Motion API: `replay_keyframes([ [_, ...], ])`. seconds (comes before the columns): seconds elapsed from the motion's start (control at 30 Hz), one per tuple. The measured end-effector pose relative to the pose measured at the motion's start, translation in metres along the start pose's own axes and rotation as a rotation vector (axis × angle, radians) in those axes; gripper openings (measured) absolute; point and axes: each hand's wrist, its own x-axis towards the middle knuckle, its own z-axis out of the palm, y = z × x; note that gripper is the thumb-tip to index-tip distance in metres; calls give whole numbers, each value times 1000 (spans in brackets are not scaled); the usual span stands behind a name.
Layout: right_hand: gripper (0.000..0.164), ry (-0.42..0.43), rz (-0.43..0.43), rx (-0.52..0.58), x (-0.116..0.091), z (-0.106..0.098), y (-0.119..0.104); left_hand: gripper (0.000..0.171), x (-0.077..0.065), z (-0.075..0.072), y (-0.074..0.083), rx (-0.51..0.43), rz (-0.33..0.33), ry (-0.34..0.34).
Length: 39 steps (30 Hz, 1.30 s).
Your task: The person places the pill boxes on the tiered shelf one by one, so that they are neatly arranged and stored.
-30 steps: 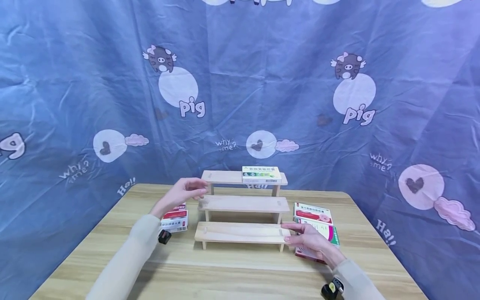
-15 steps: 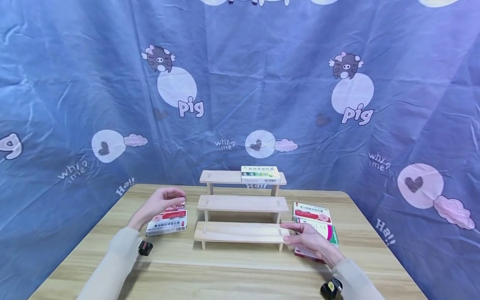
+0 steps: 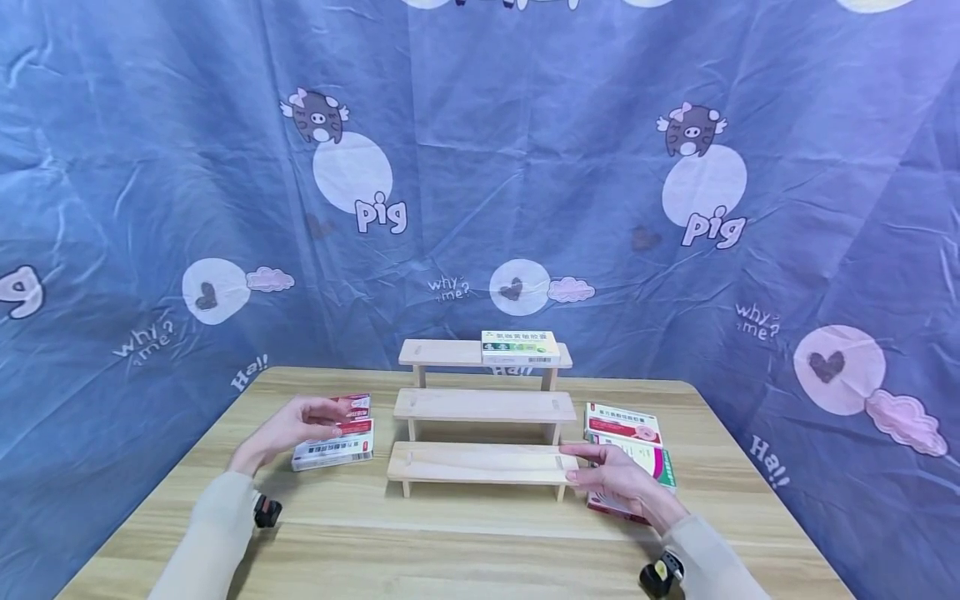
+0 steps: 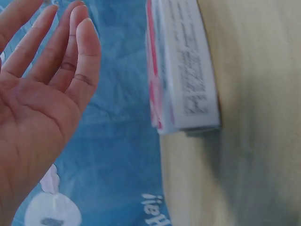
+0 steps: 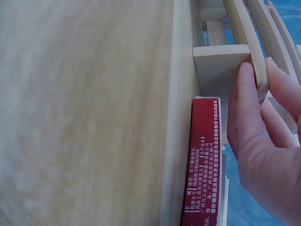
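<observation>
Over the medicine boxes on the left, my left hand (image 3: 292, 427) hovers with relaxed fingers. Below it lies a white and red medicine box (image 3: 332, 454), with a redder box (image 3: 362, 407) behind. The left wrist view shows that hand's palm bare, a gap separating it from a box (image 4: 190, 70). My right hand (image 3: 618, 481) pinches the right end of the lowest board (image 3: 480, 462) of a three-step wooden stand, thumb and fingers on either face in the right wrist view. On the top step (image 3: 442, 353) lies a white, green and yellow medicine box (image 3: 520, 348).
Right of the stand lie a white and red box (image 3: 622, 425), a white box with a green and pink end (image 3: 648, 458), and a dark red box (image 5: 204, 160) partly behind my right hand. A blue printed cloth (image 3: 480, 208) hangs behind the wooden table (image 3: 450, 550).
My left hand has moved left and down from beside the stand's upper steps to above the left boxes. My right hand keeps its hold on the lowest board.
</observation>
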Motion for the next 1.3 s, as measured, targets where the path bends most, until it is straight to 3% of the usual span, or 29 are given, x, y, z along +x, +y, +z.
replay_keyframes([
  [0.17,55,-10,1,14,0,1,-1,51,-5,-3,-11,-14,-65,42],
  [0.4,57,2,-13,7,0,3,-4,45,-7,-8,-22,82,-95,108],
  [0.67,56,-2,-15,29,-2,4,-5,44,-10,-18,-35,123,-149,156],
  [0.9,55,13,-6,23,-3,4,-5,40,-11,-20,-36,185,-142,120],
  [1.3,56,20,-19,20,-2,5,-2,59,-14,-18,-41,232,-125,61],
])
